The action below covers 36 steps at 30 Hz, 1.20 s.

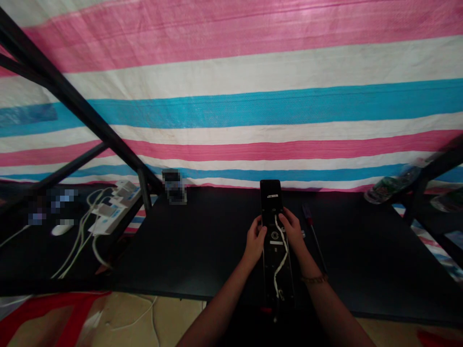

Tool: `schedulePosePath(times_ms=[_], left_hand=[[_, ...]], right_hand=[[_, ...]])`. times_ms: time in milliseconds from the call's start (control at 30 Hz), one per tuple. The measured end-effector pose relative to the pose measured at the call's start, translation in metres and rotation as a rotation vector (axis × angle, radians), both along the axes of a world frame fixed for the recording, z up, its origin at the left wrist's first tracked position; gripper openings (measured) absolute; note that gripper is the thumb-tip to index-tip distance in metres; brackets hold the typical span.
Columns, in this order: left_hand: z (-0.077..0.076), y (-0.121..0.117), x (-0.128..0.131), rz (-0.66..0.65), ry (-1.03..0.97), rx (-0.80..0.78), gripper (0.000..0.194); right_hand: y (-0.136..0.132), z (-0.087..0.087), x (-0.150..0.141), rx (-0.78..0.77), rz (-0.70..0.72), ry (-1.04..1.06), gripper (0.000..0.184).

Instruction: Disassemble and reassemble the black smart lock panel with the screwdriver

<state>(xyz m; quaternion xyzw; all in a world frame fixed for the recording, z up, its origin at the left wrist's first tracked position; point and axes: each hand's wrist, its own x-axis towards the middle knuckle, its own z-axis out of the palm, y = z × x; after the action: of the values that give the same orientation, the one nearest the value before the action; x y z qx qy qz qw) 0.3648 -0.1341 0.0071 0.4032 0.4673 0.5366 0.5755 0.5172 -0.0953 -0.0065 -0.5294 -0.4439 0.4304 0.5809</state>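
Note:
A long, flat black panel (270,262) lies lengthwise before me, its far end pointing to the striped sheet. Along it runs a white wire bundle (284,255), past a round fitting and small pale labels. My left hand (255,242) grips the panel's left edge, thumb on top. On the opposite edge my right hand (292,232) is closed, its thumb near the wire's upper end. Just right of that hand a screwdriver (311,222) with a dark and red handle lies on the table, its shaft pointing toward me. The fingers under the panel are hidden.
The black tabletop (181,255) ends at a striped sheet (253,111). Power strips (115,212) with white cables and a white mouse (62,227) are at left. A blurred-out item (174,187) stands at the back. Plastic bottles (385,189) lie by the right metal frame.

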Motion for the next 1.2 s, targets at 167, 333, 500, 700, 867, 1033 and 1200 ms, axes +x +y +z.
schedulePosePath(times_ms=[167,333,500,700,867,1033,1200], left_hand=[[0.0002,0.0002,-0.0003,-0.002,0.0,0.006,0.048],[-0.0002,-0.0002,-0.0004,-0.005,-0.007,0.006,0.048],[-0.0004,0.0001,-0.0002,-0.007,-0.01,0.008,0.048],[0.0002,-0.0003,-0.0003,-0.007,-0.021,0.009,0.048],[-0.0019,-0.0005,-0.0005,-0.01,-0.028,0.011,0.046],[-0.0043,0.0005,0.0002,-0.02,-0.045,0.02,0.045],[-0.0038,0.0009,0.0,-0.023,-0.049,0.015,0.044]], right_hand=[[0.0006,0.0005,-0.0002,0.001,0.002,-0.001,0.063],[-0.0001,0.002,-0.0008,0.004,0.012,0.004,0.06],[-0.0006,0.0021,-0.0005,0.001,0.011,0.005,0.059],[-0.0004,0.0021,-0.0006,0.006,0.005,0.005,0.06],[-0.0005,0.0019,-0.0012,0.005,0.007,0.006,0.061],[-0.0002,0.0014,-0.0011,0.006,0.006,0.007,0.064],[-0.0001,0.0019,-0.001,0.008,0.007,0.0,0.063]])
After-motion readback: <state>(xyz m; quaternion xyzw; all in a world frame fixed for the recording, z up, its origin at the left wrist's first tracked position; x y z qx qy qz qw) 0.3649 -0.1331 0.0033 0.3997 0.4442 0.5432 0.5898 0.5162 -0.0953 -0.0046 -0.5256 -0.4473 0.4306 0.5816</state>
